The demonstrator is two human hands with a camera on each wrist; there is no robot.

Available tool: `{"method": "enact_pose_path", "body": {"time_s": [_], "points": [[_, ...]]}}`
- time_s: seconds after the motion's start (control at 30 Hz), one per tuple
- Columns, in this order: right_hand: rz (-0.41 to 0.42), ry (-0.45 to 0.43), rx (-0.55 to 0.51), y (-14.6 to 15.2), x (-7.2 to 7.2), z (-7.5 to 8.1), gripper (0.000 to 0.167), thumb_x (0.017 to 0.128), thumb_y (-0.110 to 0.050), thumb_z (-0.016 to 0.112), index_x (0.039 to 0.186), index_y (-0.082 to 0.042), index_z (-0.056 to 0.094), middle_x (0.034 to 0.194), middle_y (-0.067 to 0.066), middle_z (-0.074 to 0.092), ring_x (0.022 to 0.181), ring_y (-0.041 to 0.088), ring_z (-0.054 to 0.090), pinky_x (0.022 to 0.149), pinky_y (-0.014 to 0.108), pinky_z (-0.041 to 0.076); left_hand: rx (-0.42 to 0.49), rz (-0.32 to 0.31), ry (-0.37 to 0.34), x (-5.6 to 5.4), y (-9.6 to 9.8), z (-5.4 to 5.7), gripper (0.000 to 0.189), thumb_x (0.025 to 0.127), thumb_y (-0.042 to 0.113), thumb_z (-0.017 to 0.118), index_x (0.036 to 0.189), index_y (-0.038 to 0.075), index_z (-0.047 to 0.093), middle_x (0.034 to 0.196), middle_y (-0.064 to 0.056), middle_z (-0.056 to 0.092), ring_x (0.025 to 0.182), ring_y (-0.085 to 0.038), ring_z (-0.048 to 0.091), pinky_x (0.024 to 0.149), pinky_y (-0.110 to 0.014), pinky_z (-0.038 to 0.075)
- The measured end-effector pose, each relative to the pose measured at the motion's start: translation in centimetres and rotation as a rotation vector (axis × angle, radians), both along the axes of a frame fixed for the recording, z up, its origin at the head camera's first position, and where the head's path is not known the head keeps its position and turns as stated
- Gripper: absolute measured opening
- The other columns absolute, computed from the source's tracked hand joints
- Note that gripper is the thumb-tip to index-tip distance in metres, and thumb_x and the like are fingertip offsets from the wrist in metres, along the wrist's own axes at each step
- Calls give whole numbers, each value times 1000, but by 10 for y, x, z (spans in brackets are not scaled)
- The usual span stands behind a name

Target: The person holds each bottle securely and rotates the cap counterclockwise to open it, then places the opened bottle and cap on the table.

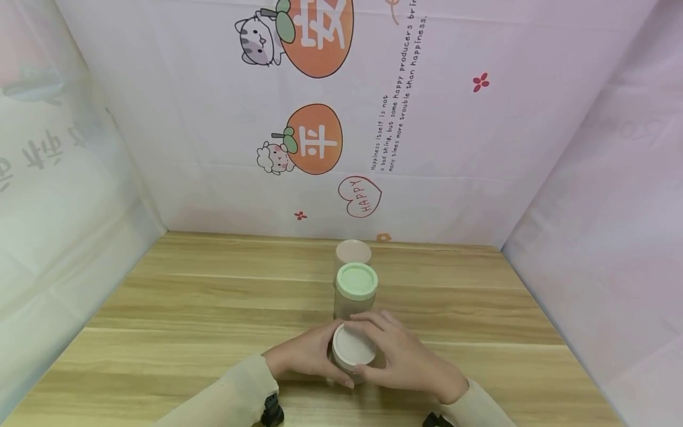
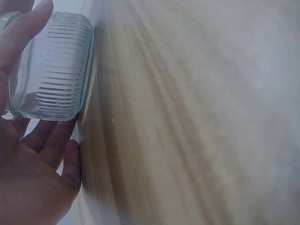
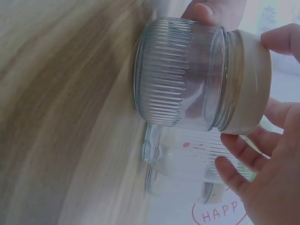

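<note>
At the near edge, pale sleeves lead to both hands, clamped on one upright ribbed glass jar. Left hand grips the glass body; right hand has thumb and fingers round its off-white lid. Jar stands on the wood-grain surface, near side, middle. Just behind: green-lidded jar. Farther: pale-lidded jar. Beyond: printed backdrop, orange fruit motifs.

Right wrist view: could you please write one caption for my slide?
The right hand holds the cream lid, the left hand the ribbed glass jar; other jars stand behind.
</note>
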State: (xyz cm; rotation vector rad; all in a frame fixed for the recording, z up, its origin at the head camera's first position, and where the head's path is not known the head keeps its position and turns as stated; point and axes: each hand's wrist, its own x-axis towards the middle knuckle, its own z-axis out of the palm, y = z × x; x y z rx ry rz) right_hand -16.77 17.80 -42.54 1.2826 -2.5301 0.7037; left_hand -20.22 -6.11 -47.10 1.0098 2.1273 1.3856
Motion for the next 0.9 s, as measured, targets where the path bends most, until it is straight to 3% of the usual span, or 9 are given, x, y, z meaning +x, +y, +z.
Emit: {"method": "enact_pose_path", "body": {"time_s": [0.17,0.43,0.57,0.7,0.9], "points": [[27,-35,-4,1,1,1,68,81,-28,76,144,-17,52,146,4,49,133,20,44,101,47,46,2,2,-19,1,-1,1,85,73,31,93,142,30,43,131,12,56,120,-9,54,104,-33,41],[88,10,-19,3,-2,-2,71,80,-22,74,146,-18,48,145,8,47,131,27,48,100,50,47,7,-11,-9,0,-1,1,86,73,31,92,143,30,42,133,12,55,121,-9,53,104,-34,41],[37,3,-14,1,0,-1,67,87,-38,76,146,-22,49,146,6,47,131,25,47,98,53,46,10,-21,-2,0,-1,1,85,74,31,92,143,30,41,134,11,55,122,-10,53,106,-34,41],[-52,3,8,-4,3,-1,75,84,-61,73,145,-25,51,146,2,49,133,17,44,99,52,43,10,-25,-21,-1,-2,1,87,75,32,91,145,33,39,137,11,53,124,-10,52,106,-34,40],[-137,84,33,-13,4,-2,82,79,-71,70,144,-24,54,137,-1,54,124,15,49,95,46,43,26,-44,-19,-1,-2,1,95,76,34,90,151,36,32,140,11,51,126,-10,50,106,-34,40]]}}
